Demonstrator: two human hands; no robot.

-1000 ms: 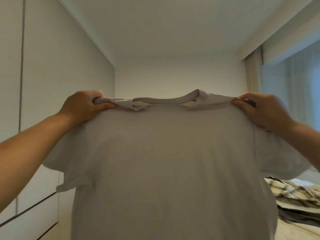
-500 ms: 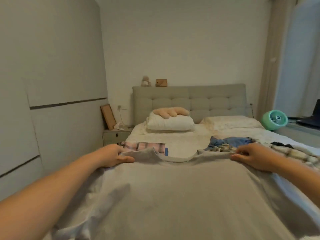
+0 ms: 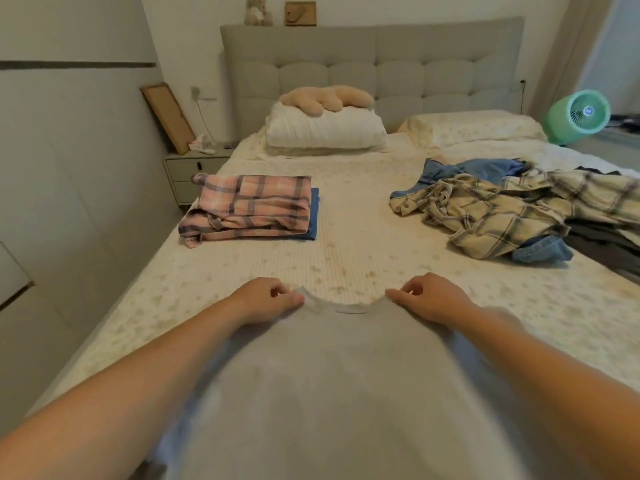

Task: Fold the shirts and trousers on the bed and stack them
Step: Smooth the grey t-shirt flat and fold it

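Grey T-shirt (image 3: 339,393) flat on bed (image 3: 363,209), collar toward headboard, both hands pinching its shoulders

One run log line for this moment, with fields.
step: lay shirt flat | left hand: pinches grey shirt | right hand: pinches shirt | folded stack: present

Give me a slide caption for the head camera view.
Both hands pinch a grey T-shirt at its shoulders, spreading it on the bed.

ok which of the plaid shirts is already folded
The pink plaid shirt, folded neatly on a blue garment at left; the cream plaid shirt lies crumpled at right.
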